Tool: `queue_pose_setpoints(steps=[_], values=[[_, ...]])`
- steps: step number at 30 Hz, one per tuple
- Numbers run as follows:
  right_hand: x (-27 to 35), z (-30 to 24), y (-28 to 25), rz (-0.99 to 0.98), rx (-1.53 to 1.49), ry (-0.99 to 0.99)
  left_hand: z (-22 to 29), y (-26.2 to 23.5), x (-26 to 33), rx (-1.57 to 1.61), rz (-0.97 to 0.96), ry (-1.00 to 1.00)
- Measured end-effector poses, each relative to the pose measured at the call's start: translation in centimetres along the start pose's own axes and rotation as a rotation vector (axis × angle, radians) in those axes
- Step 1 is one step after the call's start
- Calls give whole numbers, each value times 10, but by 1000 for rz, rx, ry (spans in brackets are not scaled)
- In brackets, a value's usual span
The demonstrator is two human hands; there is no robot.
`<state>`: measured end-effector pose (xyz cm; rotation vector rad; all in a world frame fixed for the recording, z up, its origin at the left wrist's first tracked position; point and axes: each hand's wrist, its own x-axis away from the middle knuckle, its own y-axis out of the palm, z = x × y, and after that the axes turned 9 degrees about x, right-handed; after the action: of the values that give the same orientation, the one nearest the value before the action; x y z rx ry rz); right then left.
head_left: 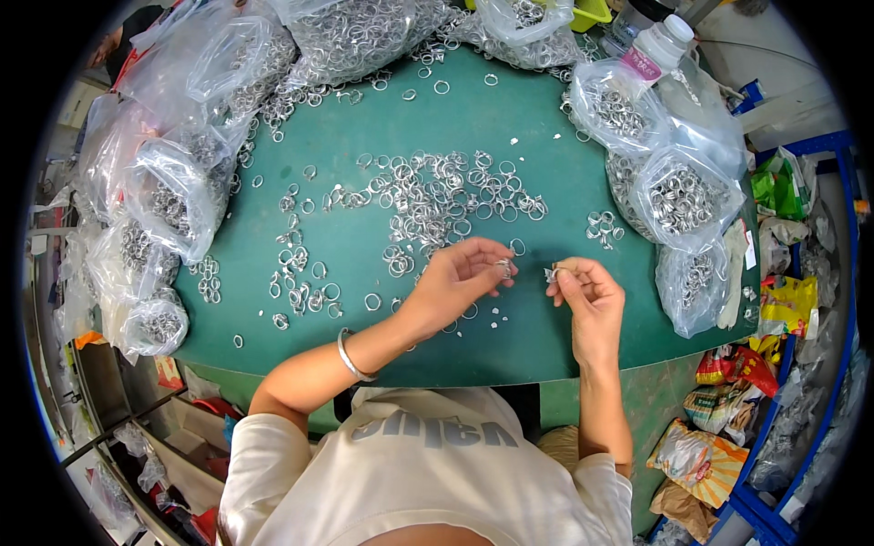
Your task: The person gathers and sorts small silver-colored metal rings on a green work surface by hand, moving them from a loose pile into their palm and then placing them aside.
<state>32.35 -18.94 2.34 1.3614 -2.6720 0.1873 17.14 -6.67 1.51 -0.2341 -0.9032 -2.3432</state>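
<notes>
A loose heap of silver rings lies on the green table in front of me. Just below the heap, my left hand pinches a silver ring between thumb and fingers. To its right, my right hand is closed, with a small silvery piece at its fingertips. That piece looks like a ring, but its shape is partly hidden. The two hands are a short gap apart, above the table. Tiny white bits are scattered between them near the front edge.
Clear plastic bags full of rings line the left, the back and the right of the table. A small group of rings lies right of the heap. A white bottle stands at the back right.
</notes>
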Motion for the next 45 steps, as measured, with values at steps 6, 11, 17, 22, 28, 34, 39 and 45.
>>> queue_pose_setpoints(steps=[6,11,17,22,28,34,39,45], values=[[-2,12,3,-52,-70,103,-4,2,5,-66,-1,-2],[-7,10,-10,86,673,-185,-2,4,4,-944,36,417],[-45,4,-9,50,610,-229,-12,0,-26,-1326,68,698],[-79,15,1,-99,904,-389,-21,-6,-45,-1545,-66,718],[-54,-7,2,-99,908,-248,-1,-7,-9,-711,38,289],[-71,10,8,-98,1119,-639,17,-12,-7,-700,115,138],[-48,3,15,-326,1068,-505,14,-34,11,-292,171,115],[-9,-3,28,-257,1198,-533,17,-67,85,-554,422,318]])
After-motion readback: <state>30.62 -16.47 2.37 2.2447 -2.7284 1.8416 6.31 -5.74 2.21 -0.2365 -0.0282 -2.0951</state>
